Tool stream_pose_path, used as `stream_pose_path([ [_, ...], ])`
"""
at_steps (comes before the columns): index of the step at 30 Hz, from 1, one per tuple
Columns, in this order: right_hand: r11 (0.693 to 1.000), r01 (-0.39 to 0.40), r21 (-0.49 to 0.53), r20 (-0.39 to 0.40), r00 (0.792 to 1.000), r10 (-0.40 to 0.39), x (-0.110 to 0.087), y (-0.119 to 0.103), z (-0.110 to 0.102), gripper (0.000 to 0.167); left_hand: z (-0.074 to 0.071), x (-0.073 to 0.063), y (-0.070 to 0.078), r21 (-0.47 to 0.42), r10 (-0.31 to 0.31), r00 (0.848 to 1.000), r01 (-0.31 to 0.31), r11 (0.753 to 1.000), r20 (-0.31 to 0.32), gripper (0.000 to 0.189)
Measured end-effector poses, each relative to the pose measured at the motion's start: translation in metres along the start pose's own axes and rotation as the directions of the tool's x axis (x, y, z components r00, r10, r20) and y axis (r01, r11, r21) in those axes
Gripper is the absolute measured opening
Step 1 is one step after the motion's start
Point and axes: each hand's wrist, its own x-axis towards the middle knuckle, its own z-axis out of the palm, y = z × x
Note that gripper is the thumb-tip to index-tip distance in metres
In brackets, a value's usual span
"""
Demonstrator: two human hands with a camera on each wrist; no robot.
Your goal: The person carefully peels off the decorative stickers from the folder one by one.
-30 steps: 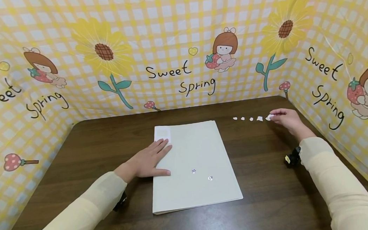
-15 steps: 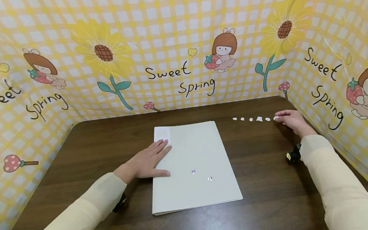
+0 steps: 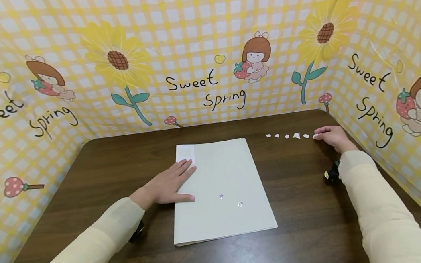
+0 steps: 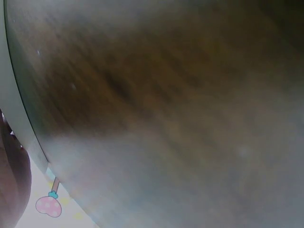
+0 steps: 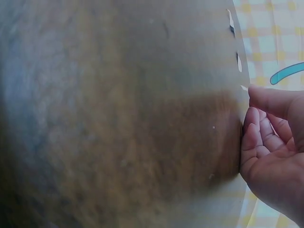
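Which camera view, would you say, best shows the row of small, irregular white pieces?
The head view, showing the row of white pieces nearly whole; the right wrist view has only slivers, the left wrist none discernible.

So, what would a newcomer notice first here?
Probably the yellow checked cloth with its big sunflowers, rising behind the dark table. Next, the large pale folder near the table's middle, with the left hand lying across its left edge. Toward the far right corner, the right hand pinches the rightmost white piece of a row.
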Motion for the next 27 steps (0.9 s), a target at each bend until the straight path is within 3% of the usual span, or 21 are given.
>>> stream_pose_path([
  [14,0.992,0.032,-0.122,-0.064,0.997,-0.040,-0.0036,-0.0067,0.0062,0.029,-0.0004,-0.0006,-0.0004,0.001,-0.008,1.000,0.008,1.000,0.009,0.103],
  [27,0.991,-0.012,-0.134,-0.007,1.000,0.011,-0.0046,-0.0085,0.0037,0.031,-0.0001,0.0001,-0.0014,-0.003,-0.010,1.000,0.010,1.000,0.010,0.103],
])
